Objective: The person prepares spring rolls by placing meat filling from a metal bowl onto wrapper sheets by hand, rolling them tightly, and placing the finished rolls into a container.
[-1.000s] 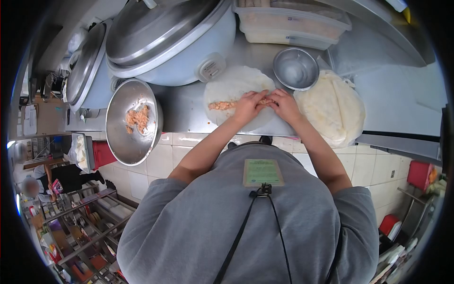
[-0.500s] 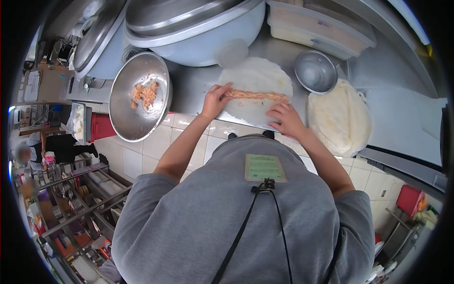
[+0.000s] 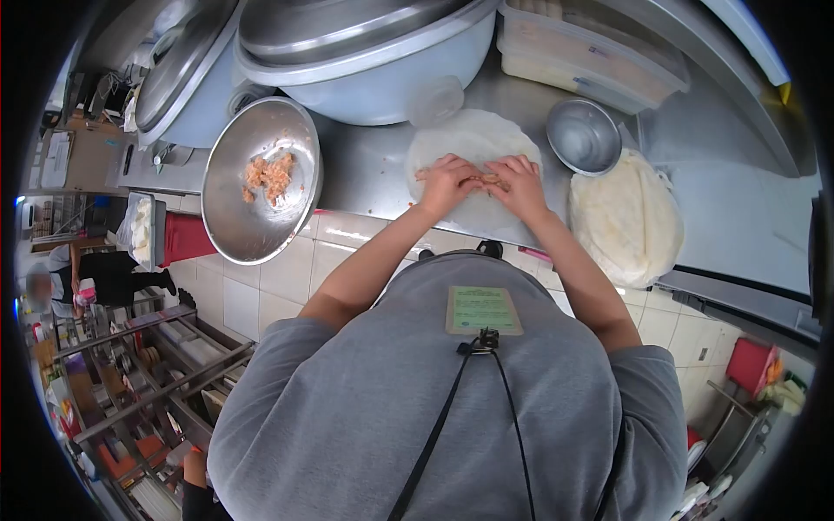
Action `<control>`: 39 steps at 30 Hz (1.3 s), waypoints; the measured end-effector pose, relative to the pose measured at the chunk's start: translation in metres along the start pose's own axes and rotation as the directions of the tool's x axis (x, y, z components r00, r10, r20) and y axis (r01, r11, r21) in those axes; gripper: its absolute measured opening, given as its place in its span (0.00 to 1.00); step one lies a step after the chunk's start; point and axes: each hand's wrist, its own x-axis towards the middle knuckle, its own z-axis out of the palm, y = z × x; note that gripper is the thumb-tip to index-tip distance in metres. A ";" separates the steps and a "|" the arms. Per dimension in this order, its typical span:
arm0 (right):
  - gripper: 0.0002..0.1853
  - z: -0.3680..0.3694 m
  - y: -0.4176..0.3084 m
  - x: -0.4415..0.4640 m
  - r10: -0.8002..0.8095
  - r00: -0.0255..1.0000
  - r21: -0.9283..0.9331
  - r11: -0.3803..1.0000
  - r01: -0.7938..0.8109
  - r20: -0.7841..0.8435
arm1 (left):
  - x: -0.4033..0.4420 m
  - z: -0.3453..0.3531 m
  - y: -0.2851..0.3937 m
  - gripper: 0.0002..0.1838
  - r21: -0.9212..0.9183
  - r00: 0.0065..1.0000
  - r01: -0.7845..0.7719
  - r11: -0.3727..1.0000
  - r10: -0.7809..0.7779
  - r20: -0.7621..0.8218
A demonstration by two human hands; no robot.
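A thin round whitish wrapper sheet (image 3: 476, 130) lies flat on the steel counter. A strip of orange-pink minced filling (image 3: 493, 181) runs across it, mostly hidden beneath my hands. My left hand (image 3: 447, 185) curls its fingers over the left part of the strip, with a bit of filling showing past its outer side. Close beside it, my right hand (image 3: 519, 185) wraps its fingers over the right part. Both thumbs point inward and nearly meet in the middle. A large steel bowl (image 3: 228, 204) with a lump of the same filling tilts at the left.
A small steel bowl (image 3: 584, 136) stands right of the sheet, beside a stack of pale wrappers (image 3: 627, 221). Behind are large lidded blue tubs (image 3: 382, 82) and a plastic box (image 3: 586, 61). The counter's front edge is close to my body. Another person (image 3: 95, 269) is far left.
My hands have moved inward from the two ends of the filling strip and now sit close together over its middle. A sleeve and hand have appeared at the lower left.
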 end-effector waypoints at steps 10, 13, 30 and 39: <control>0.18 -0.041 -0.004 -0.032 -0.097 0.984 -0.041 0.994 0.104 0.147 | -0.005 -0.028 0.003 0.12 0.000 0.987 0.148 0.989 -0.147 0.060; 0.17 -0.035 -0.008 -0.050 -0.286 0.925 0.072 0.958 0.276 0.250 | -0.019 -0.064 -0.013 0.14 -0.072 0.967 0.245 0.967 -0.239 0.090; 0.17 -0.014 0.038 0.028 0.417 0.830 0.518 0.648 -0.558 0.371 | 0.002 -0.059 -0.042 0.18 -0.048 0.674 0.731 0.680 -0.710 0.204; 0.21 -0.006 0.022 0.030 0.458 0.875 0.226 0.845 -0.484 0.161 | -0.001 -0.042 0.000 0.11 0.122 0.990 0.139 0.983 -0.135 -0.042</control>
